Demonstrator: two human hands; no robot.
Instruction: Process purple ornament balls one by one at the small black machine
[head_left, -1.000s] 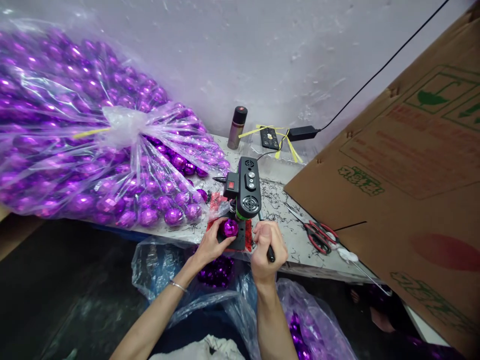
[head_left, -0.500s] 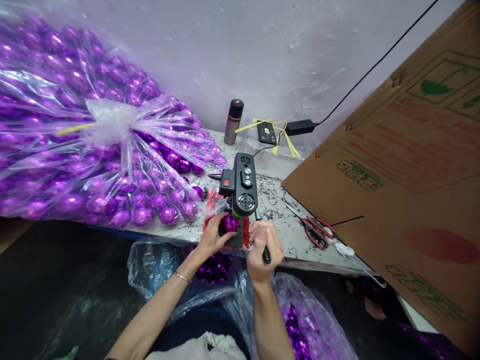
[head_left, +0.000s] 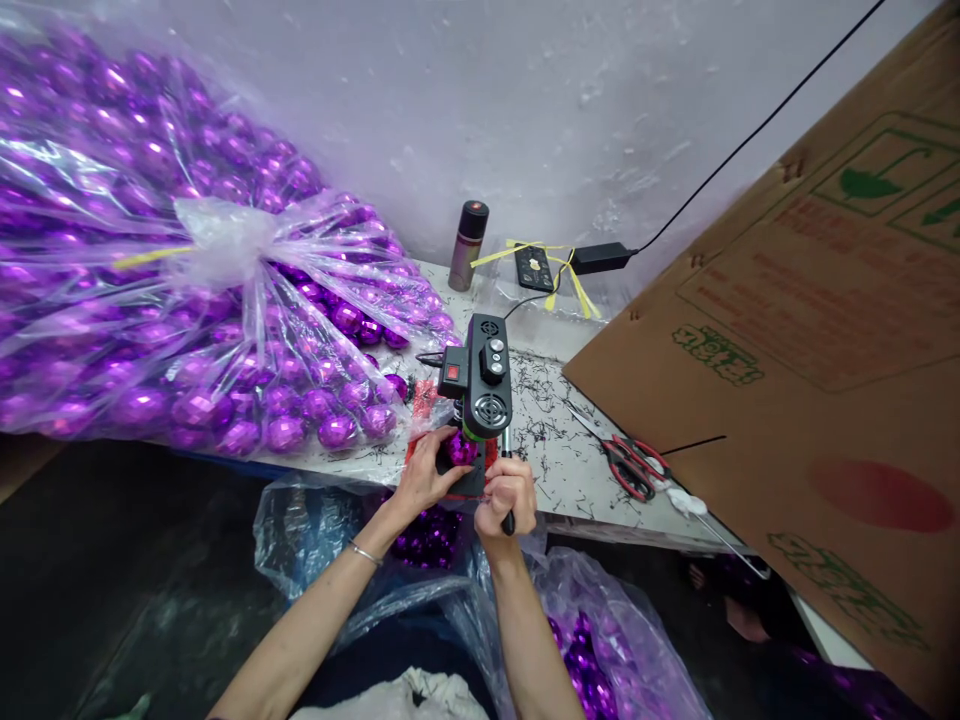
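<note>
My left hand (head_left: 425, 475) pinches a shiny purple faceted ball (head_left: 460, 449) between thumb and fingers, right under the head of a small black bench press (head_left: 489, 375). The press has a red switch on its side, round grilles and a dark base plate (head_left: 471, 482) over a red patch on the table. Around the black-gripped lever (head_left: 509, 521) on the press's right side, my right hand (head_left: 505, 497) is closed. Whether the press head touches the ball I cannot tell.
A big clear bag of purple balls (head_left: 187, 300) fills the left. Scissors (head_left: 630, 460) and a cardboard box (head_left: 787, 330) stand right. Behind are a spray can (head_left: 469, 245), a phone (head_left: 533, 266) and a power adapter (head_left: 601, 257). Black scraps litter the tabletop. Open bags (head_left: 600, 630) hang below.
My right hand and the lever have swung left, closer to the press, and the press head has turned slightly. My left hand keeps the ball in place.
</note>
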